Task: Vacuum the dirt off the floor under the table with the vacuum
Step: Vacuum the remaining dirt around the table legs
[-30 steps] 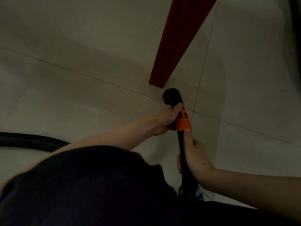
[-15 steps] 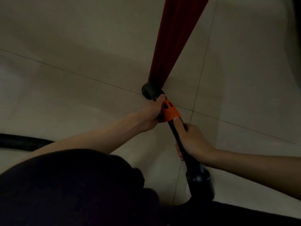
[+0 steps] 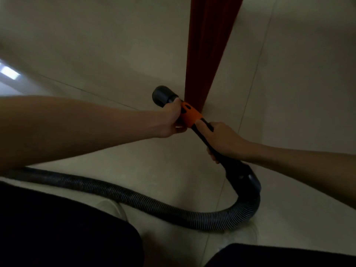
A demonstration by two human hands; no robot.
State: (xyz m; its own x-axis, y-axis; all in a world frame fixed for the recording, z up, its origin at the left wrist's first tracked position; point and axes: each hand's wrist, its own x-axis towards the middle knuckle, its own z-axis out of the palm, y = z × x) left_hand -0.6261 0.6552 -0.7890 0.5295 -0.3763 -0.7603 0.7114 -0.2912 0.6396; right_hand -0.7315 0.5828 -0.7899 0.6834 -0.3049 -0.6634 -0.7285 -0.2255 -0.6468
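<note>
The vacuum's black nozzle (image 3: 161,95) points at the pale tiled floor just left of the red table leg (image 3: 208,51). Behind the nozzle sits an orange collar (image 3: 189,114) on the black wand. My left hand (image 3: 172,120) grips the wand at the collar, close to the nozzle. My right hand (image 3: 224,140) grips the black handle farther back. The ribbed black hose (image 3: 154,203) curves from the handle's end down and off to the left across the floor. No dirt is discernible in the dim light.
The red table leg stands right beside the wand, touching or nearly so. Tile joints (image 3: 248,97) cross the floor. My dark-clothed legs (image 3: 57,228) fill the bottom of the view. A bright light patch (image 3: 9,73) lies at the far left.
The nozzle has swept from right of the table leg's foot to its left side. The view has shifted, and much more of the hose now shows.
</note>
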